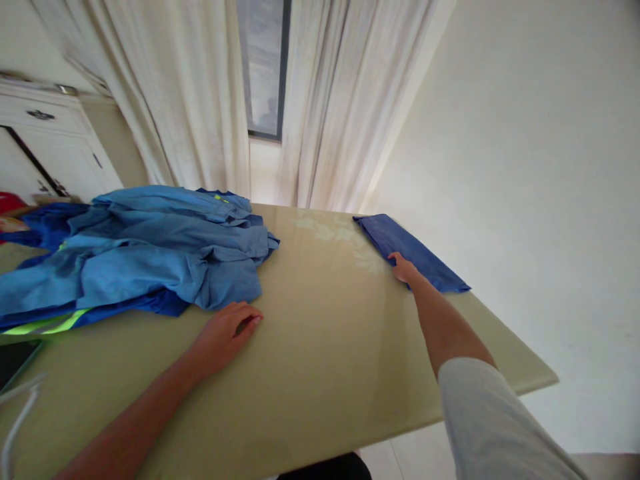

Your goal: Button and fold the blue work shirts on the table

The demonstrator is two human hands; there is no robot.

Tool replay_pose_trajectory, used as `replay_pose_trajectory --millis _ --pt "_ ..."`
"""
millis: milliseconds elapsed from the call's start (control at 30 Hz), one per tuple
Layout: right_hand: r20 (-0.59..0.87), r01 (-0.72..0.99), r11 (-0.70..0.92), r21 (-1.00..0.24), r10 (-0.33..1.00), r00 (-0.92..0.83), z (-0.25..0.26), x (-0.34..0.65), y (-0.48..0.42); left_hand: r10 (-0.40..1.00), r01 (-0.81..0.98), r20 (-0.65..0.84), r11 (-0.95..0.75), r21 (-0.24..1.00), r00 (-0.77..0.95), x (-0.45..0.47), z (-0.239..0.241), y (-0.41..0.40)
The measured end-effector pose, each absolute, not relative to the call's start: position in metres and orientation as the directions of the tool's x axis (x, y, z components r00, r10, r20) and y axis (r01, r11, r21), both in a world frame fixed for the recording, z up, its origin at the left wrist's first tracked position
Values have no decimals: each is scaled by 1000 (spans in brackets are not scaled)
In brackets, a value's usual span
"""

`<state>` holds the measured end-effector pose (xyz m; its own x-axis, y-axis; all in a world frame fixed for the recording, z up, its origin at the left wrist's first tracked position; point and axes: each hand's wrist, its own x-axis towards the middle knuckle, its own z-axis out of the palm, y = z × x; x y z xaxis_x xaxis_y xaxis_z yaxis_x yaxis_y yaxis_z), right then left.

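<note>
A folded dark blue cloth (pixel 414 248) lies flat along the right side of the table (pixel 320 360), beside the pale wall (pixel 540 167). The right hand (pixel 403 268) touches the cloth's left edge with fingers bent; whether they pinch it cannot be told. On the table's left half spreads a heap of blue garments (pixel 165 247), lighter ones over deeper blue, with a yellow-green strip (pixel 60 323) showing at its near edge. The left hand (pixel 227 333), loosely curled with thumb and fingers apart, rests on the table just beside the heap. At the table's near left are a dark flat object (pixel 17 360) and a white cable (pixel 21 420). Beyond the table's far edge hang cream curtains (pixel 190 87).
</note>
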<state>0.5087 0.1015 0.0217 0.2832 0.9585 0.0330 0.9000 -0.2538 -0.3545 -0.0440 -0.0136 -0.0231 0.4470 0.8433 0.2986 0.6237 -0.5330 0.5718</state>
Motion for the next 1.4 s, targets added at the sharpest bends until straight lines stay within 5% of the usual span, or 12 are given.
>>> replay_pose_trajectory --millis 100,200,300,433,733,867,967,1033,1100,1167,1267,1400 --pt "103 899 -192 -394 962 251 19 468 100 834 638 294 -548 540 467 -40 -22 -17" --pt "189 913 115 -392 981 -42 1 392 66 829 708 424 -542 453 363 -40 -19 -16" --pt "181 865 343 -366 938 -295 -21 319 12 817 889 575 -296 350 46 -51 -11 -11" --pt "127 849 410 -332 912 -390 -23 279 -26 855 935 505 -76 348 -119 -78 2 -2" --pt "202 863 365 -350 929 -311 -14 276 -19 724 645 672 -441 624 -156 -63 42 -14" --pt "234 751 330 -572 943 -237 -15 280 -17 706 409 667 -696 590 240 -6 69 -73" --pt "278 577 244 -779 960 -30 -12 292 -13 455 135 440 -797 588 774 32 67 -127" --pt "271 463 191 -866 956 113 -10 297 -13 366 99 330 -786 610 870 43 56 -152" --pt "267 411 191 -892 954 135 -8 297 -20 454 192 309 -768 611 836 40 41 -162" --pt "306 472 265 -841 952 12 -7 290 -36 603 353 338 -742 570 722 26 27 -159" --pt "350 697 382 -607 916 -197 -6 272 -70 768 615 396 -640 460 504 1 8 -148" --pt "284 875 325 -359 931 -230 1 259 -112 815 676 405 -574 462 415 -19 -2 -151"
